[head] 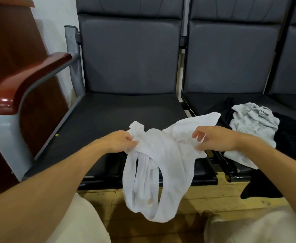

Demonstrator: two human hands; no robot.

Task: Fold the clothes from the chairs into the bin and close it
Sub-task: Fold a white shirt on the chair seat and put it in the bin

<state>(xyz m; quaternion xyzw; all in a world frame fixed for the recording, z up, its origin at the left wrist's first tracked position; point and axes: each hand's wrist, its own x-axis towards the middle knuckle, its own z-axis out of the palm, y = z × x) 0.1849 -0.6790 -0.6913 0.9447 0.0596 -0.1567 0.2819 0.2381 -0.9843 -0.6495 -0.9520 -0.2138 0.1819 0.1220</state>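
Garment, white, between left grip and right grip, each tight on its edge.

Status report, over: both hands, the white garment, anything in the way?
Left hand, right hand: both pinch white garment, unfolded. Grey garment, black clothes on next seat. Bin not in view.

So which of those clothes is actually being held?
The white garment, gripped by the left hand and right hand; the grey garment and black garment lie on the next seat.
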